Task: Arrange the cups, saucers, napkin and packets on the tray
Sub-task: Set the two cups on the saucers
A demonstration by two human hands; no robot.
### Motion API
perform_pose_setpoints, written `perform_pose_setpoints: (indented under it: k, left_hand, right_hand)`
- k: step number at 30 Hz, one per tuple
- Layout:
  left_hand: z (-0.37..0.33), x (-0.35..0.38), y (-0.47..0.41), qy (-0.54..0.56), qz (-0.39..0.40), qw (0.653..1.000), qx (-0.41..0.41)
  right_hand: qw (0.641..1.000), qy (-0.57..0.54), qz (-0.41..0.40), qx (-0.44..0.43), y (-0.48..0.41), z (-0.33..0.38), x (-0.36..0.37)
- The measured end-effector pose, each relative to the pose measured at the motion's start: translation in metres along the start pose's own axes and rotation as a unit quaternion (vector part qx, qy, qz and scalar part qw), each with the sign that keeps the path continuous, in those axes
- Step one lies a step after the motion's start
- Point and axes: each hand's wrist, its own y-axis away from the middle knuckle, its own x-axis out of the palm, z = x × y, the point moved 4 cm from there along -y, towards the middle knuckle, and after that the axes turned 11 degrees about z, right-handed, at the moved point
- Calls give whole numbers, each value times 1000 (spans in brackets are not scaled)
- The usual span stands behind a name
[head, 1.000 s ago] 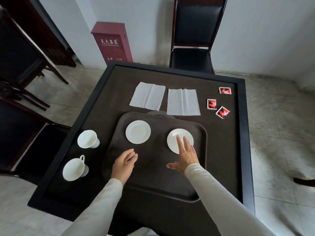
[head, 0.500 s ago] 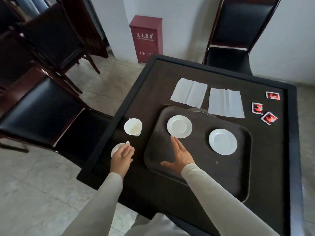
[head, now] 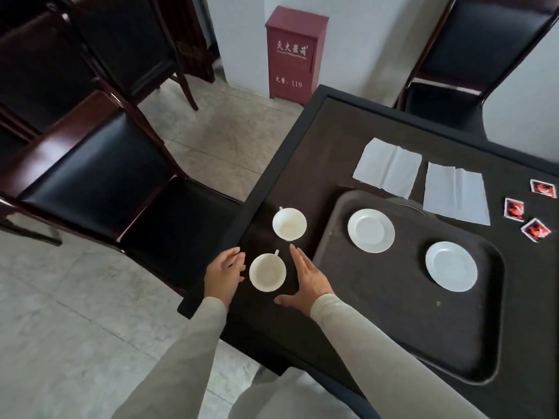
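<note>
A dark tray point(head: 393, 313) lies on the black table and carries two white saucers, one at its far left point(head: 371, 230) and one further right point(head: 451, 266). Two white cups stand on the table left of the tray: a near cup point(head: 267, 272) and a far cup point(head: 289, 223). My left hand point(head: 223, 275) and my right hand point(head: 307, 281) flank the near cup, fingers apart, neither clearly gripping it. Two white napkins point(head: 387, 167) point(head: 456, 193) lie beyond the tray. Three red packets point(head: 513, 208) rest at the table's right.
The table's left edge point(head: 257, 192) runs close beside the cups. A dark wooden chair with a black seat point(head: 90, 176) stands just left of the table. Another chair point(head: 453, 95) stands at the far side, and a red cabinet point(head: 292, 52) against the wall.
My view has swung left. My right hand left the right saucer and crossed the tray to the near cup. My left hand also moved off the tray to that cup's left side.
</note>
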Motion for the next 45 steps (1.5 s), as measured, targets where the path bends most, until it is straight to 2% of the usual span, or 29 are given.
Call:
perform_pose_setpoints:
  k: [8,15,31,38,45]
  left_hand:
    - [28,3,-15,-48,90,994,-41]
    - [43,15,-13,0,112,991,-71]
    - [37,35,19,59,104,990,-73]
    - [22,68,42,40,152,985,-71]
    - [-5,130,58,23,199,978,-60]
  right_hand:
    - [997,53,52,-6,-25,21,-4]
    - [994,71,80,-6,-43,28,1]
    - [999,33,20,-17,-30,11,6]
    - [998,7,-50,-25,6,-13,-19]
    - [993,1,-113,27,47,-39,-65]
